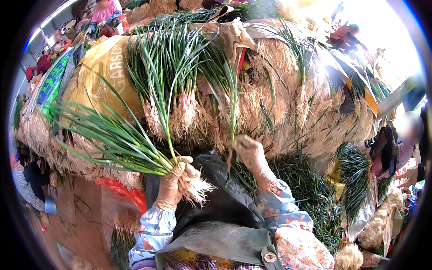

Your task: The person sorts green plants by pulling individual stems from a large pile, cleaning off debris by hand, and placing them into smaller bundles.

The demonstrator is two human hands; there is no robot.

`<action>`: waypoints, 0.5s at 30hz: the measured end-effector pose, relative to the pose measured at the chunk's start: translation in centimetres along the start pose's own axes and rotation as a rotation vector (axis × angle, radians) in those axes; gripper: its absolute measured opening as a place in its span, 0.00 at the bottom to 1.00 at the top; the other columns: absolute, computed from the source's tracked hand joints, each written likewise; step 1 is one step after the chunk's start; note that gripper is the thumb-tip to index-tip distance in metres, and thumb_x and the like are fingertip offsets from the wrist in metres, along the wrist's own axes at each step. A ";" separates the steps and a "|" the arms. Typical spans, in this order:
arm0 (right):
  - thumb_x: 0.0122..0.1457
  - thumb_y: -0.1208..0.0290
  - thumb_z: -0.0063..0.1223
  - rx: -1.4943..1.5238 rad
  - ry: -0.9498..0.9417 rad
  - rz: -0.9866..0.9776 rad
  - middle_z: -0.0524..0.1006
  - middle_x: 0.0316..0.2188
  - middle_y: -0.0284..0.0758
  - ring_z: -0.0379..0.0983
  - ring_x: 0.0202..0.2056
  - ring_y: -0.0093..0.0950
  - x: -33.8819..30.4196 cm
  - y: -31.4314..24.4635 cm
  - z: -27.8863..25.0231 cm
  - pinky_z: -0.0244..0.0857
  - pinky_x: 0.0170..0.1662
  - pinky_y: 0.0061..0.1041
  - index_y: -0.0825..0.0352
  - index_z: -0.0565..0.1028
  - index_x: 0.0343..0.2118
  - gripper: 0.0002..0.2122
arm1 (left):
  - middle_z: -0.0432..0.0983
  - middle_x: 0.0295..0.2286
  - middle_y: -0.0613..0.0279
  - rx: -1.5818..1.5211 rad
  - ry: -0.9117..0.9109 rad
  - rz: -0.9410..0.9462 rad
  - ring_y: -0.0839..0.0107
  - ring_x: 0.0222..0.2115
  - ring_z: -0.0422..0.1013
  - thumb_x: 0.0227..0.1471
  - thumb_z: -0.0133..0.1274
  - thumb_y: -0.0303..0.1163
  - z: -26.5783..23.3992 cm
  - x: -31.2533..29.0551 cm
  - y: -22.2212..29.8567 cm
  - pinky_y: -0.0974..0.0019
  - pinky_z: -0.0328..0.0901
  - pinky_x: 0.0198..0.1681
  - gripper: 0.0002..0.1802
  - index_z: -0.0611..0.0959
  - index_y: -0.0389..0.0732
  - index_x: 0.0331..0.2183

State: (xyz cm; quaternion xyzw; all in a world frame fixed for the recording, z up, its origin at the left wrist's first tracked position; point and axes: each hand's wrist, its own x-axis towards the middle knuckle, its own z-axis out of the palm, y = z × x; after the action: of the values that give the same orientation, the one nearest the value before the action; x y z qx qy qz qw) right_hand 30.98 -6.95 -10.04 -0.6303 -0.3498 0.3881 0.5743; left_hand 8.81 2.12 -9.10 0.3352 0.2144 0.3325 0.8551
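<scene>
My left hand (176, 183) is closed round a bunch of spring onions (130, 150). Their long green leaves fan out to the left, and the pale stringy roots (198, 189) hang out on the right side of the fist. My right hand (250, 155) pinches the lower end of a single spring onion (235, 103), whose leaf stands upright above the fingers. A brownish strand, blurred, dangles below that grip. Just beyond my hands, loose spring onions (182, 67) lie over the front of a big heap, leaves up and roots down.
Bundled spring onions with thick roots (279, 90) form the heap, partly covered by a yellow woven sack (103, 76). A dark apron (216, 175) covers my lap. Leaves pile up at my right (310, 193). A red plastic bag (123, 193) lies at left. Other people sit around the heap.
</scene>
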 end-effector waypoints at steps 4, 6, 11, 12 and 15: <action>0.57 0.64 0.42 -1.287 -0.796 0.086 0.76 0.25 0.34 0.73 0.29 0.24 -5.8 10.3 -6.9 0.65 0.25 0.21 0.65 0.74 0.31 0.11 | 0.69 0.16 0.63 -0.106 -0.249 0.091 0.71 0.18 0.69 0.51 0.51 0.35 0.3 -1.5 0.6 0.71 0.66 0.19 0.14 0.74 0.35 0.37; 0.55 0.65 0.44 -1.387 -0.432 -0.167 0.74 0.23 0.36 0.72 0.28 0.28 -3.6 5.3 -5.9 0.66 0.26 0.25 0.65 0.74 0.31 0.10 | 0.67 0.14 0.64 0.069 -0.186 0.303 0.74 0.14 0.65 0.52 0.48 0.33 1.6 -1.2 1.9 0.72 0.64 0.15 0.14 0.74 0.34 0.38; 0.52 0.61 0.49 -1.178 0.243 -0.285 0.73 0.22 0.37 0.72 0.25 0.36 7.7 -9.0 3.7 0.66 0.30 0.32 0.64 0.74 0.28 0.10 | 0.68 0.16 0.66 0.079 0.016 0.023 0.76 0.16 0.66 0.51 0.49 0.34 2.0 1.3 1.9 0.72 0.65 0.19 0.22 0.68 0.32 0.46; 0.49 0.59 0.51 -1.226 0.331 -0.361 0.74 0.19 0.39 0.73 0.23 0.36 10.7 -8.1 3.8 0.66 0.27 0.31 0.64 0.75 0.25 0.12 | 0.68 0.16 0.66 0.010 -0.018 -0.029 0.75 0.16 0.66 0.51 0.50 0.34 2.6 1.4 0.8 0.73 0.65 0.19 0.22 0.69 0.32 0.46; 0.47 0.64 0.54 -1.451 0.399 -0.228 0.73 0.14 0.39 0.73 0.19 0.36 15.6 -5.2 2.5 0.66 0.22 0.31 0.65 0.74 0.16 0.11 | 0.71 0.18 0.66 0.023 -0.023 -0.143 0.76 0.20 0.70 0.50 0.51 0.36 2.7 1.5 -0.9 0.74 0.66 0.22 0.17 0.75 0.34 0.38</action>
State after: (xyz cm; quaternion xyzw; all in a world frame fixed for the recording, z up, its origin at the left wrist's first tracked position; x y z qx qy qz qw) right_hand 35.87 8.52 -6.28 -0.8681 -0.4697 -0.1221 0.1046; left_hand 11.83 1.51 -8.07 0.3326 0.2319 0.2641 0.8751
